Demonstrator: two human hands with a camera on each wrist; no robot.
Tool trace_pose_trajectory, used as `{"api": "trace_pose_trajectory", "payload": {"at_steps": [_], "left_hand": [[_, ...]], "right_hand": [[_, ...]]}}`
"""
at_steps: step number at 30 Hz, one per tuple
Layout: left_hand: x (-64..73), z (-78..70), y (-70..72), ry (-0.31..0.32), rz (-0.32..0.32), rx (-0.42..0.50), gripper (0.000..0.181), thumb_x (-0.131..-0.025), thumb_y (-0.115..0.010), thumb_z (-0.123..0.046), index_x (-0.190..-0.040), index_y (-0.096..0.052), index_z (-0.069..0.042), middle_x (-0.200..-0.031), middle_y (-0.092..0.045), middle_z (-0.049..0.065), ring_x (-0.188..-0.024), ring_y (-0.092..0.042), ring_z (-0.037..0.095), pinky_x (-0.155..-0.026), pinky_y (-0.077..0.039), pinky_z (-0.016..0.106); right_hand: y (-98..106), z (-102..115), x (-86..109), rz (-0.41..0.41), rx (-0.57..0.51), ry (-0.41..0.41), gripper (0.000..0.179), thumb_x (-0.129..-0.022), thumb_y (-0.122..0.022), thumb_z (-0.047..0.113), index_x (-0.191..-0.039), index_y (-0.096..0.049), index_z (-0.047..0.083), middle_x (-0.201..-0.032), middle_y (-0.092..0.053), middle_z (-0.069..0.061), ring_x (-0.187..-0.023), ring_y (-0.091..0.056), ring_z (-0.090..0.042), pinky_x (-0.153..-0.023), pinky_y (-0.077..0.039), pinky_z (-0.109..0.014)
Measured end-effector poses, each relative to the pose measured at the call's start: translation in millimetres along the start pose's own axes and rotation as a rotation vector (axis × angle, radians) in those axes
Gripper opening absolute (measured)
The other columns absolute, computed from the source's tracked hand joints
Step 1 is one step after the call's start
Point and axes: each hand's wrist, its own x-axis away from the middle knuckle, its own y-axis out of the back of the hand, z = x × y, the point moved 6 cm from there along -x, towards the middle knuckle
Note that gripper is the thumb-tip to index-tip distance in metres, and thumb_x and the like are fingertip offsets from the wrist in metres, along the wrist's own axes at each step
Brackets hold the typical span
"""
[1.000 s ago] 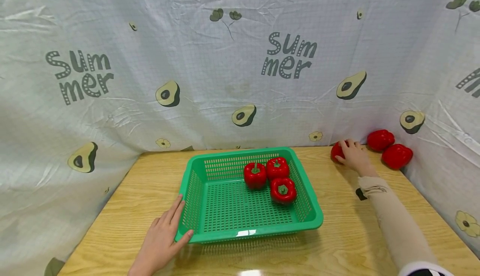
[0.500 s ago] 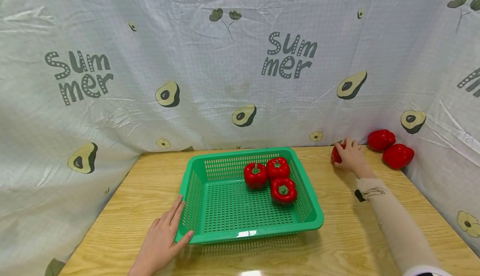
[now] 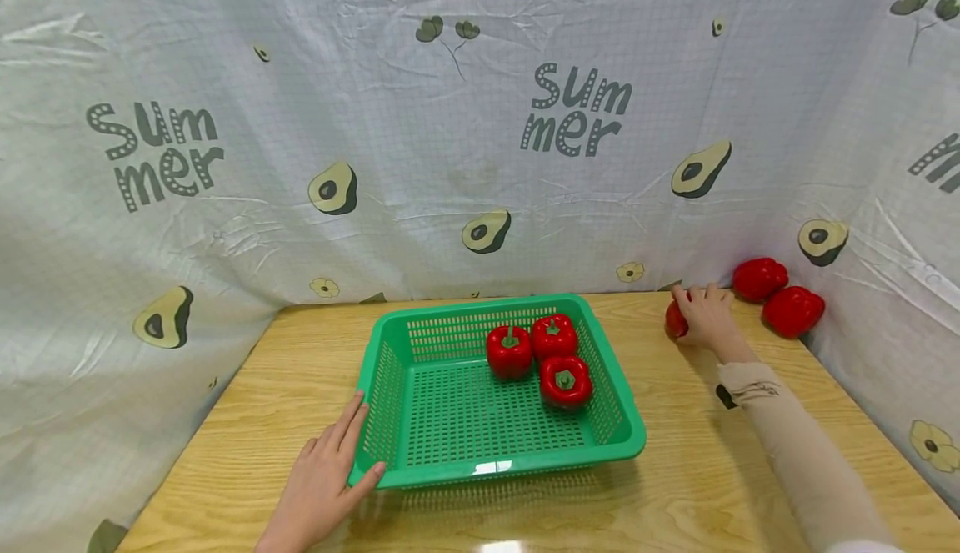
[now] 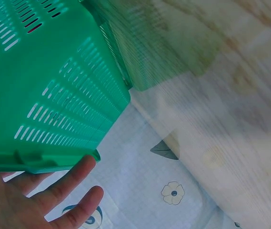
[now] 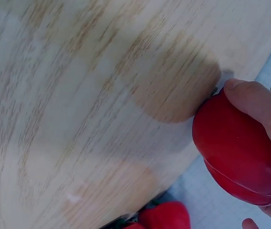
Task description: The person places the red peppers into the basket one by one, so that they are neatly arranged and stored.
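My left hand point(image 3: 322, 470) rests at the left rim of a green plastic basket point(image 3: 555, 460), its fingers straight along the edge. The left wrist view shows those fingers point(image 4: 68, 183) against the rim of the perforated basket wall. At the back right, my right hand point(image 3: 711, 318) grips a red bell pepper point(image 3: 675, 321). In the right wrist view the thumb point(image 5: 252, 95) lies on one side of this pepper point(image 5: 240, 148), with fingertips partly visible on the far side. Inside the basket, towards its right, three red bell peppers point(image 3: 510, 353) stand with stems up.
Two more red bell peppers point(image 3: 793, 312) lie in the table's back right corner, just beyond my right hand. A pale printed cloth point(image 3: 420, 136) hangs behind and beside the wooden table point(image 3: 277, 386). A small black object point(image 3: 725, 396) shows at the right sleeve's cuff.
My right hand has turned slightly over the pepper, which has tilted and shifted a little towards me. The left hand and the basket stay in place.
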Motion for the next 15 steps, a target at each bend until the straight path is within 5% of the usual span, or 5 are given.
{"api": "trace_pose_trajectory", "payload": {"at_steps": [15], "left_hand": [[0.8,-0.5,-1.5,-0.011,-0.007,0.002,0.069,-0.079,-0.061,-0.038,-0.133,-0.037,-0.001,-0.141,-0.034,0.014,-0.104,-0.055,0.033,-0.074,-0.045,0.052]], "right_hand": [[11.2,3.5,15.4,-0.147,0.034,0.066,0.063,-0.058,-0.076,0.033,-0.104,-0.041,0.006,-0.089,-0.049,-0.021,-0.079,-0.043,-0.048,-0.065,-0.03,-0.06]]}}
